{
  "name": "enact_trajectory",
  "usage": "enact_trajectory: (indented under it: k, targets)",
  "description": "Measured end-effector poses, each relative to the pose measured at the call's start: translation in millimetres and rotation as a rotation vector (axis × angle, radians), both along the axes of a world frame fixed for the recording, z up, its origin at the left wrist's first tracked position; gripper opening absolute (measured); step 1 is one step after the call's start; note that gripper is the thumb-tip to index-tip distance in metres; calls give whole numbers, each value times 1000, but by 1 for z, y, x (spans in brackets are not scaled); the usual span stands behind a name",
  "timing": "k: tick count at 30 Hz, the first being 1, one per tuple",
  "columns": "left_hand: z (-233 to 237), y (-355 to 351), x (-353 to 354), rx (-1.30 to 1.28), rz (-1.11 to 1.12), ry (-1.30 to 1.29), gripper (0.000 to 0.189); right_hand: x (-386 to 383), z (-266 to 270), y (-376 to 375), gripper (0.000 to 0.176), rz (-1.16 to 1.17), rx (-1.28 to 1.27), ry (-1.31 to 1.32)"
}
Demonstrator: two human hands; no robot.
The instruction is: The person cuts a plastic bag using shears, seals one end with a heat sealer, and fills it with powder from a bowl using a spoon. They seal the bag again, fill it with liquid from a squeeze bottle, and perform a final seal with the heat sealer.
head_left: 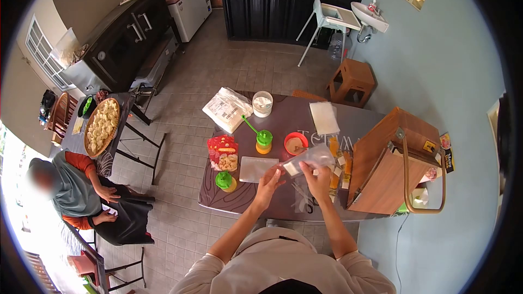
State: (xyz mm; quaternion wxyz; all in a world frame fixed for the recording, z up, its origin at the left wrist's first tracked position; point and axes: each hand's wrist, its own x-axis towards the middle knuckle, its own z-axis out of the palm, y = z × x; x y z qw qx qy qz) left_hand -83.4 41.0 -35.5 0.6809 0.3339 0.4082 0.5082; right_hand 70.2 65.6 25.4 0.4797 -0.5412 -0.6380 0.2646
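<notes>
Both hands (294, 178) are gripping one clear plastic bag (311, 159); just beyond it is a red bowl (296, 143).

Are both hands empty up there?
No, the right hand is pinching a clear plastic bag above the dark brown table.

Pale blue-grey wall (463, 65) stood right of the tiled floor (190, 76). A black corrugated panel (272, 5) closed the back, and daylight glared at lower left.
</notes>
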Motion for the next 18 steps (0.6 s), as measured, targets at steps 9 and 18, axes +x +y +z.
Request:
enact_trajectory:
  k: [9,18]
  targets:
    - [-9,0,-5,-67,198,-71,69,31,21,16,22,173,-59,-56]
    - [-8,-2,-6,9,158,162,48,36,19,20,20,113,148,-156]
